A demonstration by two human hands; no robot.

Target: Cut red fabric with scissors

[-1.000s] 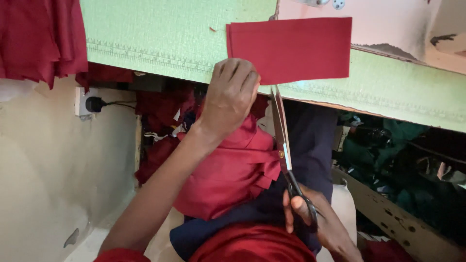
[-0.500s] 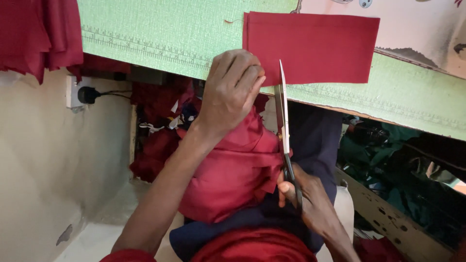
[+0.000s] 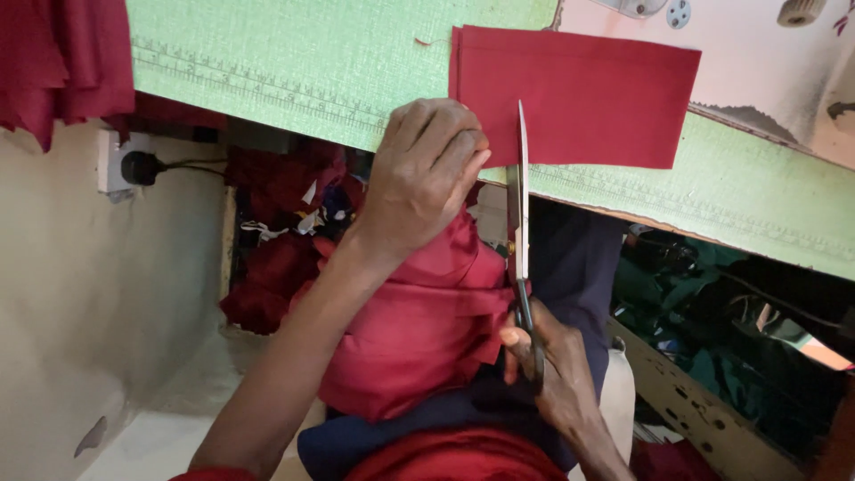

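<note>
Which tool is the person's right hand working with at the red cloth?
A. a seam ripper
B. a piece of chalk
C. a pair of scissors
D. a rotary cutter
C: the right hand holds the dark handles of a pair of scissors, whose long blade reaches up onto the flat red cloth on the green table.

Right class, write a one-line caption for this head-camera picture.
Right hand works scissors into red cloth on a green table; left hand holds it.

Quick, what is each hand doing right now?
Left hand: closed, pressing down on the red cloth at the table edge.
Right hand: closed around the scissors handles, blades at the cloth.
</note>
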